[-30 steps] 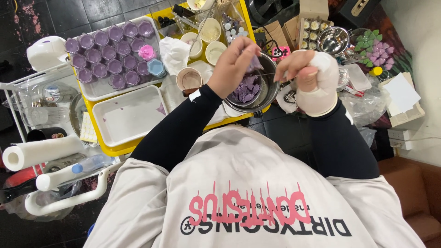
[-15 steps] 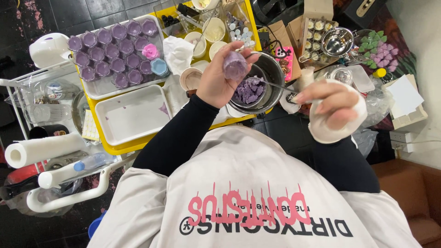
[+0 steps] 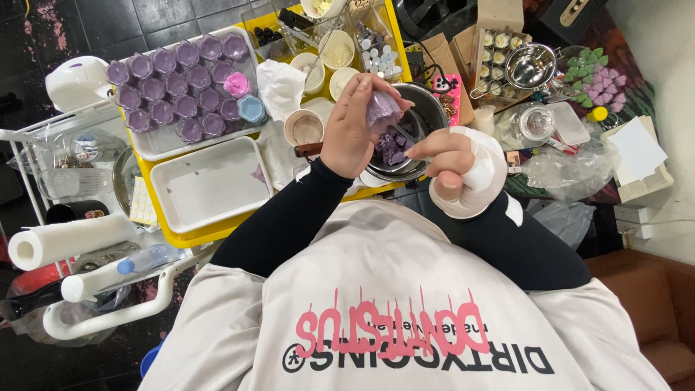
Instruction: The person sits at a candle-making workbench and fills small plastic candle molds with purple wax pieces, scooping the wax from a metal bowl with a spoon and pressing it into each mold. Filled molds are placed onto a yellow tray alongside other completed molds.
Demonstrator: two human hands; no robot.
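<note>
At far left lie two paper towel rolls [image 3: 65,242]. On the yellow table [image 3: 190,237] one white tray [image 3: 156,148] carries thirteen purple cups [image 3: 177,83], one pink piece and one blue; a second white tray [image 3: 210,185] sits in front. The left hand [image 3: 355,130] grips a lilac lump [image 3: 382,110] over the single metal bowl [image 3: 427,108] of purple chunks. The right hand [image 3: 456,170], wrapped in white, is curled shut; what it holds I cannot tell.

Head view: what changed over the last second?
The left hand lifted a purple piece out of the metal bowl and holds it above the rim. The right hand drew back from the bowl toward the body, then came partway forward again. Bowl, tray of purple cups and empty white tray unchanged.
</note>
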